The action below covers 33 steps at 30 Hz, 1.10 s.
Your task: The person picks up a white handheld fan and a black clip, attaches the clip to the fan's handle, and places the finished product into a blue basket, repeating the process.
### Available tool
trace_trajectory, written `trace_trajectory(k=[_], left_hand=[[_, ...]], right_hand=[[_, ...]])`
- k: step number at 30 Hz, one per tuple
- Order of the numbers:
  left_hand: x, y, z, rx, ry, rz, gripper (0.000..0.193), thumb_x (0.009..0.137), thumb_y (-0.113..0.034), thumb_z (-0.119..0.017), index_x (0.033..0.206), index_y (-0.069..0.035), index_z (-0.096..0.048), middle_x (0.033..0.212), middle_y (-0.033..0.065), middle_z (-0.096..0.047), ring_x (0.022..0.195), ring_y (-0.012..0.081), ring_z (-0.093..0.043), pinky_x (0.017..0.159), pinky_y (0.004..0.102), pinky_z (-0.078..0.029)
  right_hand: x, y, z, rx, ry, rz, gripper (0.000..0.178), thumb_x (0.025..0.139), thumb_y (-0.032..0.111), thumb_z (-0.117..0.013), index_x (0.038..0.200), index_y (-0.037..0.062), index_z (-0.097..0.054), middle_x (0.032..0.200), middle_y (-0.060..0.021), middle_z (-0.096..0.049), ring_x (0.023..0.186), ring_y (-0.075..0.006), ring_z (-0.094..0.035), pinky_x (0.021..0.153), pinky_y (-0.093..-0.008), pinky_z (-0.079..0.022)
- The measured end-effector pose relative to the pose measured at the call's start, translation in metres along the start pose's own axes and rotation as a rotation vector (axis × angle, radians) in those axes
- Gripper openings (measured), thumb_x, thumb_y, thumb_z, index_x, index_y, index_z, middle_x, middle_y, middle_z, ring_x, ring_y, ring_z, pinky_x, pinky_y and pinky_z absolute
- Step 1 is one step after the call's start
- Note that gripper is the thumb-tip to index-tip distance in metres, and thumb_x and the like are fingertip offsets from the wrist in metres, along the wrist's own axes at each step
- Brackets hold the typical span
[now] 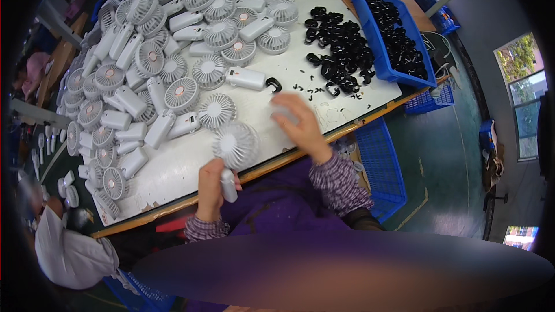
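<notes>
My left hand (210,184) is wrapped around the handle of a white handheld fan (236,144), whose round grille points up and away, slightly blurred. My right hand (302,126) hovers over the white tabletop with fingers and thumb apart, and I see nothing held in it. Just beyond its fingertips lies a curved black plastic piece (273,85), at the end of a white fan handle (245,78). Many more white fans (182,93) lie heaped across the left and far side of the table, some reaching close to the held fan.
Loose black pieces (341,52) form a pile on the right of the table, with small black scraps around it. A blue bin (425,72) of black pieces stands beyond. Below the wooden table edge (341,133) is a blue basket (381,167). Another person (72,248) is at lower left.
</notes>
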State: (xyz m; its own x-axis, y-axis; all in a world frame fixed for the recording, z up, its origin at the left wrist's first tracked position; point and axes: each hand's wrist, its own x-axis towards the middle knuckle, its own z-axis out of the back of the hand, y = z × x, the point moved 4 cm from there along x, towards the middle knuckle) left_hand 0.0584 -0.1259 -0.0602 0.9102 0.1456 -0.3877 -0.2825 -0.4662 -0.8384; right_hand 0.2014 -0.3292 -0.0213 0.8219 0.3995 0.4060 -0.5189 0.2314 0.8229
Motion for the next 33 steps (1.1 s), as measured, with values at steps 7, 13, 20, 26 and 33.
trace_trajectory(k=[7, 13, 20, 26, 33], left_hand=[[0.015, -0.032, -0.008, -0.201, 0.154, -0.285, 0.034, 0.09, -0.03, -0.056, 0.106, -0.001, -0.049, 0.084, 0.0151, -0.06, 0.069, 0.0239, -0.062, 0.065, 0.035, -0.053], [0.035, -0.033, -0.022, 0.065, 0.036, -0.336, 0.029, 0.088, -0.019, -0.063, 0.107, -0.002, -0.051, 0.084, 0.0072, -0.061, 0.072, 0.0142, -0.062, 0.064, 0.0277, -0.052], [0.03, -0.029, -0.044, 0.427, 0.001, -0.659, 0.047, 0.084, -0.042, -0.067, 0.101, 0.001, -0.056, 0.078, 0.0073, -0.063, 0.069, 0.0116, -0.057, 0.062, 0.0256, -0.046], [0.026, -0.025, -0.035, 0.514, -0.069, -0.578, 0.032, 0.082, -0.03, -0.07, 0.087, 0.0, -0.062, 0.067, 0.0053, -0.062, 0.061, 0.0103, -0.057, 0.055, 0.0251, -0.045], [0.018, -0.022, -0.04, 0.432, 0.007, -0.458, 0.025, 0.085, -0.024, -0.065, 0.082, 0.0, -0.058, 0.066, 0.0044, -0.06, 0.059, 0.0105, -0.058, 0.052, 0.0238, -0.047]], right_hand=[[0.031, -0.058, 0.005, -0.54, 0.015, 0.236, 0.02, 0.078, 0.004, -0.061, 0.097, 0.0061, -0.065, 0.109, -0.0086, -0.061, 0.11, -0.0271, -0.052, 0.093, -0.0366, -0.038], [-0.001, -0.022, -0.001, 0.721, 0.029, -0.382, 0.015, 0.093, 0.013, -0.055, 0.102, 0.0011, -0.053, 0.081, -0.0052, -0.057, 0.072, -0.0114, -0.054, 0.062, -0.0234, -0.044], [-0.039, 0.038, -0.064, 1.436, 0.101, -0.627, 0.017, 0.097, 0.02, -0.049, 0.095, 0.0024, -0.048, 0.075, -0.0063, -0.055, 0.062, -0.0121, -0.054, 0.047, -0.0202, -0.041], [-0.044, 0.035, -0.062, 1.056, 0.181, -0.739, 0.014, 0.095, 0.016, -0.051, 0.092, 0.0026, -0.048, 0.073, -0.007, -0.059, 0.058, -0.0126, -0.058, 0.044, -0.0207, -0.043], [-0.052, 0.022, -0.054, 1.012, 0.095, -0.732, 0.011, 0.092, 0.013, -0.054, 0.093, 0.0026, -0.049, 0.07, -0.0066, -0.059, 0.055, -0.0131, -0.058, 0.046, -0.0224, -0.046]])
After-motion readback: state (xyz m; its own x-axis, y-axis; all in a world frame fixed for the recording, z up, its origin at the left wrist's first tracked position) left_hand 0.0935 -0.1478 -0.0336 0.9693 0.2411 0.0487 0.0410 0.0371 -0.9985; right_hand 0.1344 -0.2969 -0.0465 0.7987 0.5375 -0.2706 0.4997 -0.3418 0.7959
